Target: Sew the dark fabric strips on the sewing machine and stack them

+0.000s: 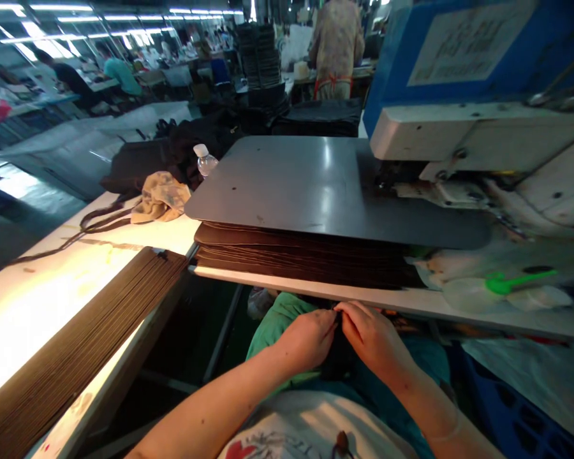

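My left hand and my right hand meet over my lap, just below the front edge of the table. Both have their fingers pinched together on a dark piece of fabric, which hangs down between them; its full shape is hidden. Beyond my hands, a stack of dark flat pieces lies under a smooth grey metal plate. At the right of that plate is the head of a blue and white sewing machine.
On the lit left table lie a long bundle of brown strips, a crumpled cloth and dark straps. A clear bottle stands by the plate. A green spoon lies at right, above a blue crate. People work behind.
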Motion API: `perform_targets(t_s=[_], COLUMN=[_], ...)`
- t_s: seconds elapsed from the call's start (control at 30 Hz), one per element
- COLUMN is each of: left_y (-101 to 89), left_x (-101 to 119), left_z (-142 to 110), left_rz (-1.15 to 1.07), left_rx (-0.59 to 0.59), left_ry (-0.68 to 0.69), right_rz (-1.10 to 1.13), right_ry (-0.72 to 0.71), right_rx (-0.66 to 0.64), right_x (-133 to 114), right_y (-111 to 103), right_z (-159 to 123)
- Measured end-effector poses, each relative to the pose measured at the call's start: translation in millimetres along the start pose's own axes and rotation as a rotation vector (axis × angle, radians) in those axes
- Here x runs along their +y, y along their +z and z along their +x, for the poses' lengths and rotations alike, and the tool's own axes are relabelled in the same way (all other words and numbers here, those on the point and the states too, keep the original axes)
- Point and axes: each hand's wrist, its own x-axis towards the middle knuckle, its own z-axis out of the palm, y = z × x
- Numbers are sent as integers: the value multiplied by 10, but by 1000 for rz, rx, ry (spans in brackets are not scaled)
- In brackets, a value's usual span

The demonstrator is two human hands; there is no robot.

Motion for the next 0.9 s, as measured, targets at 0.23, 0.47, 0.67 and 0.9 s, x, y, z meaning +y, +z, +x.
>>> perform_targets(t_s=[0.23, 0.47, 0.67, 0.9], left_y=[0, 61, 28, -529], left_x=[15, 89, 49, -494], left_z=[-36, -113, -171, -402], left_rz=[28, 40, -22, -91], left_rx=[32, -56, -9, 246], left_ry=[-22, 31, 15, -29], right_rz=[154, 370, 503, 228], right_ry=[136, 509, 443, 259], right_rx=[-39, -191, -234, -229], right_x=[-39, 50, 95, 253], right_y=[-6, 90, 76, -377], right_z=[-33, -176, -275, -189])
